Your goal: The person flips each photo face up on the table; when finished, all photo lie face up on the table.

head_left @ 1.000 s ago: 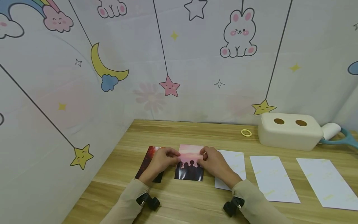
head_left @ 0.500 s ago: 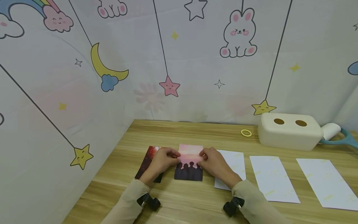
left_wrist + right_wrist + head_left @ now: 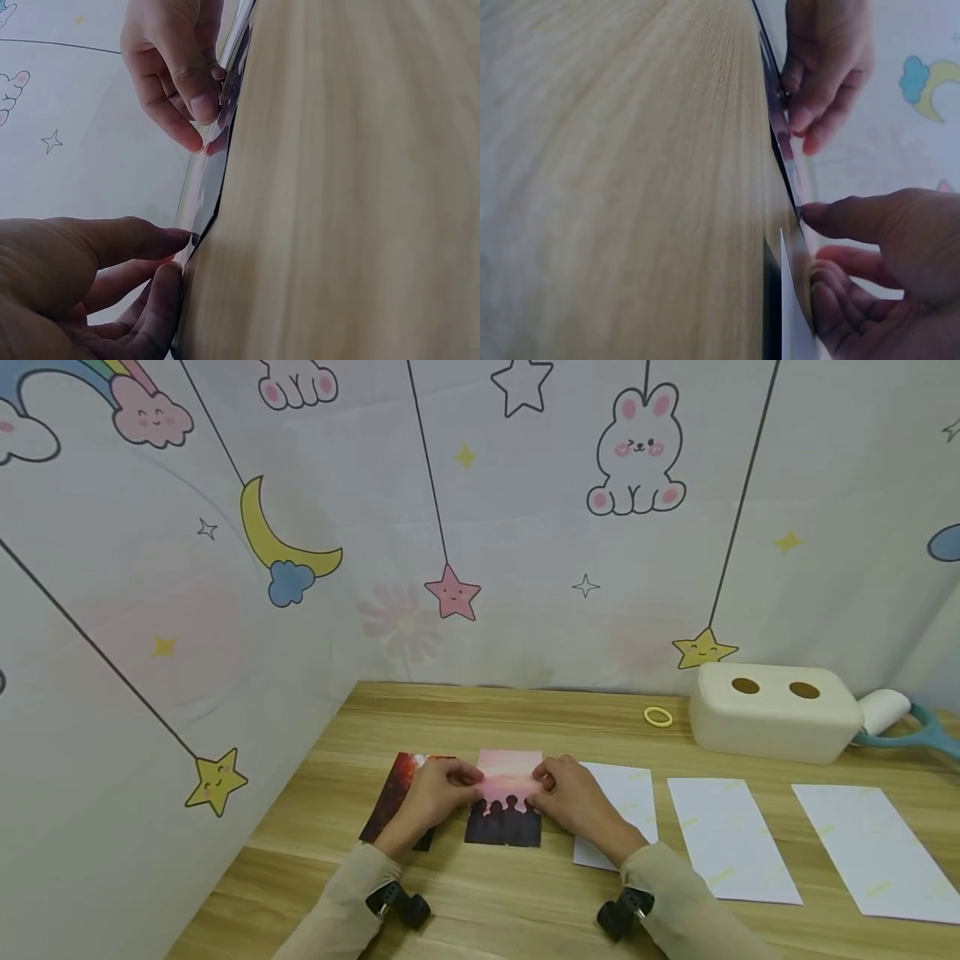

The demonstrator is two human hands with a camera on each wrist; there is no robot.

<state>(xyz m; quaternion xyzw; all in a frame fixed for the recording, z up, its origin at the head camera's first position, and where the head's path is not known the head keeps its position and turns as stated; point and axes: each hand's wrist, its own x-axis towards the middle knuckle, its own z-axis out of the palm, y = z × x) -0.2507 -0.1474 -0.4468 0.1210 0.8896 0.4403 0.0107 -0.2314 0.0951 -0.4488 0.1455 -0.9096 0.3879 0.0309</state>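
A card printed with a pink sky and dark silhouettes (image 3: 510, 822) lies on the wooden table between the two hands. My left hand (image 3: 433, 797) pinches its left edge with thumb and fingers, and my right hand (image 3: 579, 797) pinches the right edge. Seen edge-on in both wrist views, the glossy card (image 3: 212, 180) is low along the tabletop, with thumbs at its sides. Partly covered by the left hand and forearm is a dark card with a fiery red top (image 3: 390, 793). Under the right hand and forearm, a white card (image 3: 626, 789) shows in part.
Two more white cards with faint yellow marks (image 3: 731, 839) (image 3: 873, 852) lie to the right. Behind them stand a cream box with two holes (image 3: 776, 714), a white roll (image 3: 883, 710) and a blue handle-like piece (image 3: 926, 735). A yellow ring (image 3: 658, 717) lies left of the box.
The bright glare on the pink card's dark lower half has gone, so its tilt has changed slightly. Both hands stay in nearly the same place; the head view has shifted a little.
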